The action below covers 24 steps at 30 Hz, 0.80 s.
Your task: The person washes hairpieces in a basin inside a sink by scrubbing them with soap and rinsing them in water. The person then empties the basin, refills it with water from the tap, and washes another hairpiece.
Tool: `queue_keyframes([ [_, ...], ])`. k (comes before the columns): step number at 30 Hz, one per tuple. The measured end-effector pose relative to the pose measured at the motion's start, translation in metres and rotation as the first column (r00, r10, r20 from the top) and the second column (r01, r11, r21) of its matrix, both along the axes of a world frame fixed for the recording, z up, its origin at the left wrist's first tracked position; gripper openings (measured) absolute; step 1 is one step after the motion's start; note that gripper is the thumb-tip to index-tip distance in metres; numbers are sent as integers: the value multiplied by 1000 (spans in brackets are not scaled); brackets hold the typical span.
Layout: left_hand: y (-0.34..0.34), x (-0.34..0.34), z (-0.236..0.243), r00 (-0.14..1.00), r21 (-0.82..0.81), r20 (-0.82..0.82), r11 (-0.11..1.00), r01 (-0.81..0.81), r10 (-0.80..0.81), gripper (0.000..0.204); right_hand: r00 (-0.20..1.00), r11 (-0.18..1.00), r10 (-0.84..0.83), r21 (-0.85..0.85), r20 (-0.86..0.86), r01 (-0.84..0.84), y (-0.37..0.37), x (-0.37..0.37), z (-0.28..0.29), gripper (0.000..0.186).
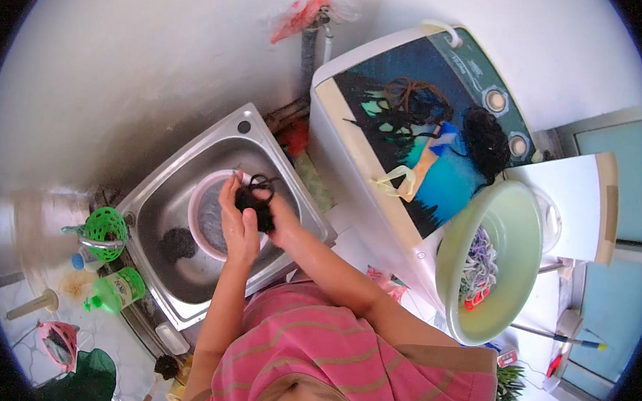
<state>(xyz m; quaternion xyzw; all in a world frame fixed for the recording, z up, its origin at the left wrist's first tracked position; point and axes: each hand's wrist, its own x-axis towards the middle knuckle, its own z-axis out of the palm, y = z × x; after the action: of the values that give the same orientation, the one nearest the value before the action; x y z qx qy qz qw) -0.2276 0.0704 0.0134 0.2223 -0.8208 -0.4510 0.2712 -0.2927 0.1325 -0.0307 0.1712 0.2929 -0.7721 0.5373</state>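
Observation:
Over a stainless steel sink (171,184) I hold a wet black bundle of cords, perhaps laces (256,202), pressed between both palms. My left hand (239,221) lies against its left side with the fingers pointing up and the thumb across it. From the right, my right hand (285,217) closes round it, and a loop of black cord stands up above the fingers. Below them sits a pink round basin (194,215) with greyish water in it, partly hidden by my hands. A second dark clump (177,243) rests on the sink floor, left of the basin.
Right of the sink stands a washing machine (370,181); its lid carries black and brown cords (415,96), a brush (430,156) and a black bundle (484,141). A pale green basin (515,264) leans there with light cords inside. A green bottle (119,289) stands left.

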Motion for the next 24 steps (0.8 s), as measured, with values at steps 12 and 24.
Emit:
queue_keyframes([
  [12,40,-60,31,960,297,-121,914,276,-251,60,346,349,-935,-370,-78,861,188,-260,105,37],
  [24,34,-51,17,947,372,28,883,287,-320,51,238,289,629,506,-740,812,165,-300,65,78],
])
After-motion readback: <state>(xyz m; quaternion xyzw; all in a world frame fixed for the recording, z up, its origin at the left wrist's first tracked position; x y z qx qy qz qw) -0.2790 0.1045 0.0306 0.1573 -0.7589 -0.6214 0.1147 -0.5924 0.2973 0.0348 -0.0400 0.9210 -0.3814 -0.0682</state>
